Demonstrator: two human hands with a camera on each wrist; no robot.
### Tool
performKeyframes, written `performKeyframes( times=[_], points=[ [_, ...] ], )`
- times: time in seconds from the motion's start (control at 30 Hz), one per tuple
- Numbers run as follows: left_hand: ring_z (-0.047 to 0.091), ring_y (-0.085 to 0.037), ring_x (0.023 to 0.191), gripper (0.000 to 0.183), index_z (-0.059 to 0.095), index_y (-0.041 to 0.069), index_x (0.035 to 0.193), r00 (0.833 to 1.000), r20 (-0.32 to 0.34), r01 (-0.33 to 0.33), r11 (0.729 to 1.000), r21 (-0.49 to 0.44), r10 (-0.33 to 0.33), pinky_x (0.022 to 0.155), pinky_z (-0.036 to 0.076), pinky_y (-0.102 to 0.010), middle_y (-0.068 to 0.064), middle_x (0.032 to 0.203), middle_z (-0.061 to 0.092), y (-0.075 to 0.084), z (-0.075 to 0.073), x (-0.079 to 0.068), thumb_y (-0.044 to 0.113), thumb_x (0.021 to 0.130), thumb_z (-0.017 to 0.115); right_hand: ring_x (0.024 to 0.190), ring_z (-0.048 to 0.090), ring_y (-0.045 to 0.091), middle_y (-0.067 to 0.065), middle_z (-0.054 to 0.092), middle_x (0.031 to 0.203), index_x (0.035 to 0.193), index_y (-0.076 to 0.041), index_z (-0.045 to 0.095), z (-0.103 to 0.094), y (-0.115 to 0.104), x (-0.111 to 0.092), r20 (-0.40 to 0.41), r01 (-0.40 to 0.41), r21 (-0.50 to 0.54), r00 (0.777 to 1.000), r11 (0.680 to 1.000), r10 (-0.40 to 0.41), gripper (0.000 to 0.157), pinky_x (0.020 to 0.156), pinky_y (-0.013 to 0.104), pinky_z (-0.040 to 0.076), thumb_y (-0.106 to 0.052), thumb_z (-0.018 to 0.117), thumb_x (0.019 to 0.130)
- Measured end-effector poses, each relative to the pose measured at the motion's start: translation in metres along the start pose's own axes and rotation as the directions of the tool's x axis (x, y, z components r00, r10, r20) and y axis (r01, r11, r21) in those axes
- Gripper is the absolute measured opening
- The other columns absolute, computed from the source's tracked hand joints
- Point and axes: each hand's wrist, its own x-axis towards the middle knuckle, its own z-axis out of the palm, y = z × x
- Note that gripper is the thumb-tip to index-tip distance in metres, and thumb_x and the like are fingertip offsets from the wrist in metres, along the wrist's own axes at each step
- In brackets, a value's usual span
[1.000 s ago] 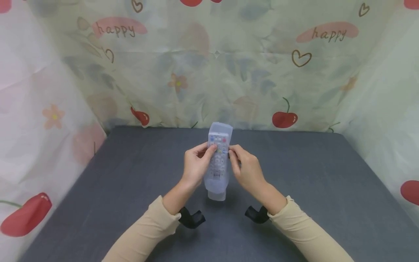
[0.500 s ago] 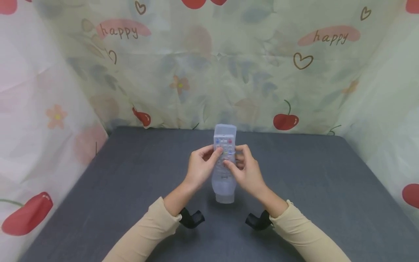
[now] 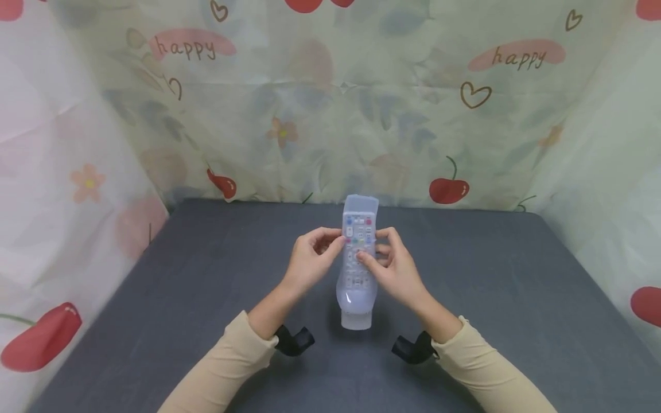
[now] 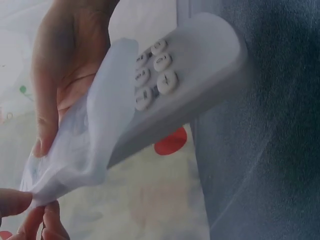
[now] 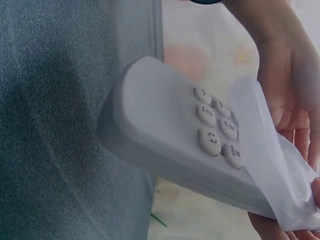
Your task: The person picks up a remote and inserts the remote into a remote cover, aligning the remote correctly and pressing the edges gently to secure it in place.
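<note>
A pale grey remote control (image 3: 356, 321) is partly inside a translucent sleeve-like cover (image 3: 356, 299). Its lower end, with white number buttons (image 4: 167, 81), sticks out of the cover's loose mouth (image 5: 257, 145). My left hand (image 3: 310, 258) pinches the cover at the remote's left edge between thumb and fingers. From the other side, my right hand (image 3: 400, 269) holds the covered remote, thumb on its button face and fingers at its edge and behind it. The remote is tilted up, far end higher, above the dark table. Beyond its far end a flap of cover (image 3: 361, 203) extends.
A dark grey cloth-covered table (image 3: 206, 298) lies beneath the hands. Printed curtains (image 3: 341, 115) with cherries and hearts stand at the back and sides. A black curved piece hangs at each wrist, one at the left (image 3: 295, 341) and one at the right (image 3: 413, 349).
The remote in its cover has shifted right and slightly toward me. My right thumb has come onto its face, while my left thumb has drawn back from the face to the left edge.
</note>
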Motion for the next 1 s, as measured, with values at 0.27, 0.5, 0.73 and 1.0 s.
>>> performKeyframes(
  times=[0.27,0.5,0.73,1.0],
  points=[
    [0.05,-0.007,0.062,0.014,0.071,-0.003,0.092,0.976,-0.155,-0.143,0.988,0.062,0.151,0.057,0.042,-0.017,-0.016,0.078,0.068,-0.006,0.009,-0.004,0.006,0.086,0.063,0.08,0.07,0.036,0.031,0.065,0.104,0.117,0.002,0.036,0.004,-0.001,0.0,-0.014,-0.014,0.034,1.0,0.999,0.014,0.038,0.066,0.034,0.057,-0.004,0.061,0.088],
    [0.052,-0.01,0.059,0.01,0.069,-0.003,0.083,0.952,-0.213,-0.19,0.971,0.149,0.219,0.054,0.043,-0.016,-0.013,0.072,0.065,-0.004,0.015,-0.007,0.003,0.083,0.061,0.084,0.069,0.037,0.031,0.063,0.108,0.119,0.002,0.036,0.007,-0.005,-0.005,-0.044,-0.037,0.087,0.998,0.996,0.041,0.039,0.069,0.037,0.057,-0.002,0.061,0.088],
    [0.05,-0.01,0.058,0.008,0.068,-0.001,0.08,0.957,-0.186,-0.189,0.965,0.181,0.223,0.052,0.042,-0.017,-0.012,0.069,0.063,-0.003,0.013,-0.009,0.004,0.082,0.062,0.085,0.069,0.036,0.029,0.063,0.11,0.122,0.0,0.038,0.01,-0.007,-0.006,-0.082,-0.068,0.115,0.994,0.991,0.078,0.04,0.071,0.038,0.057,-0.002,0.06,0.089],
    [0.054,-0.012,0.063,0.009,0.066,0.001,0.08,0.976,-0.157,-0.126,0.982,0.144,0.149,0.058,0.045,-0.019,-0.011,0.074,0.064,-0.003,0.01,-0.013,0.007,0.084,0.06,0.085,0.07,0.035,0.027,0.063,0.112,0.123,-0.002,0.039,0.01,-0.011,-0.006,-0.088,-0.076,0.108,0.992,0.991,0.086,0.041,0.072,0.04,0.057,-0.004,0.061,0.088]
  ],
)
